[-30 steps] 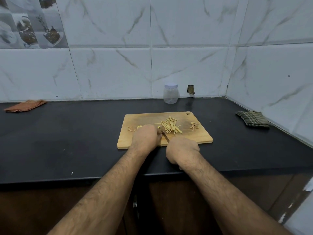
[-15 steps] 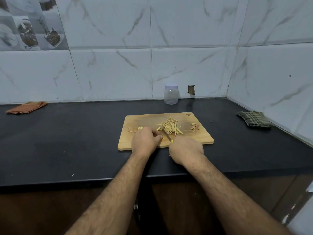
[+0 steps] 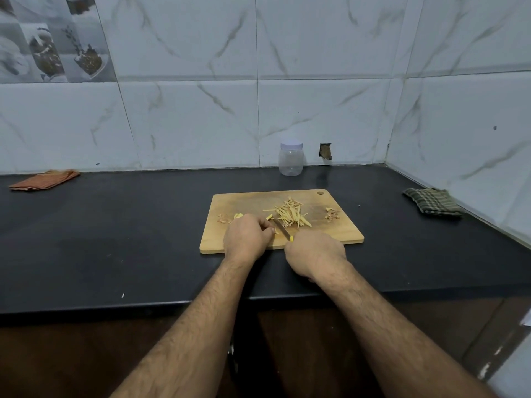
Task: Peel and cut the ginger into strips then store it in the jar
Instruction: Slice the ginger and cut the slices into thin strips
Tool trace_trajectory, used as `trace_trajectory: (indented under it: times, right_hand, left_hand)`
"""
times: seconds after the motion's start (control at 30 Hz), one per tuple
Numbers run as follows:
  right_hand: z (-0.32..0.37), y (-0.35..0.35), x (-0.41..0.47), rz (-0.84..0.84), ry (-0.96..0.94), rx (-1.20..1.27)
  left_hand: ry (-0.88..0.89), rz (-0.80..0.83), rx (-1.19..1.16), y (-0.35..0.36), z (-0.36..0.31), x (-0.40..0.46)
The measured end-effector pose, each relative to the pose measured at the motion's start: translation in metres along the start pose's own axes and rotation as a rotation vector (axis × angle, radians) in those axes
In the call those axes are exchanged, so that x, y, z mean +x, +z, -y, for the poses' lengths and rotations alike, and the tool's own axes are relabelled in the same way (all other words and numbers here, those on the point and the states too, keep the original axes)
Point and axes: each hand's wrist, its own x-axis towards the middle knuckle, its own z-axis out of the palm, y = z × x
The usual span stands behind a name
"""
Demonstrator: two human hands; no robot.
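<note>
A wooden cutting board (image 3: 253, 202) lies on the black counter. On its middle sits a pile of pale yellow ginger strips (image 3: 290, 215). My left hand (image 3: 247, 238) curls over a small ginger piece (image 3: 269, 217) at the board's front, fingertips pinching it down. My right hand (image 3: 314, 252) grips a knife (image 3: 282, 228) with a yellow handle; the blade points away, just right of the left fingertips. Ginger slices (image 3: 238, 216) peek out behind my left hand. A clear plastic jar (image 3: 290, 159) with a white lid stands closed by the back wall.
Peel scraps (image 3: 332, 215) lie at the board's right and more peel scraps (image 3: 222, 219) at its left. An orange cloth (image 3: 44, 179) lies far left, a green checked cloth (image 3: 431, 203) at the right by the side wall. The counter's front edge runs under my forearms.
Both hands stay at the board's front edge. The right hand with the knife has shifted slightly right and nearer me, and the blade now shows more clearly between the hands.
</note>
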Motion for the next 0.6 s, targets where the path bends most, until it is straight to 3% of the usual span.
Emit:
trace_trajectory:
  times: [0.6]
  right_hand:
    - [0.0047,0.0041,-0.0004,0.070,-0.042,-0.108]
  left_hand:
    - [-0.055,0.044,-0.026,-0.0019,-0.0028,0.0050]
